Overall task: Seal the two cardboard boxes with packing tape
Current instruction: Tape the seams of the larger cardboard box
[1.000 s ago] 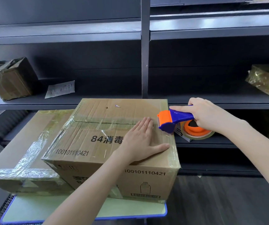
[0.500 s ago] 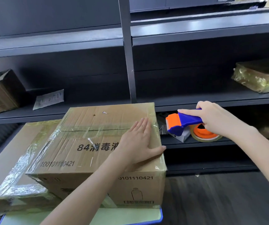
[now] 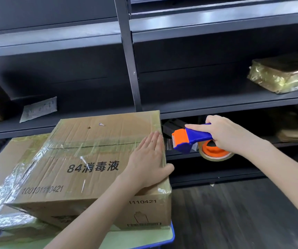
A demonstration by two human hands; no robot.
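Head view. Left hand lies flat, fingers straight and together, pressing the top of the upper box at its right edge, thumb out over the side. Right hand is curled round the blue handle of the tape dispenser, held in the air just beside that edge. A short clear strip shows between the box and the orange blade end. The box sits at the right edge of the bench, resting partly on a second, flatter box to the left. Brown cardboard, black print; centre seam and edges under glossy, wrinkled tape.
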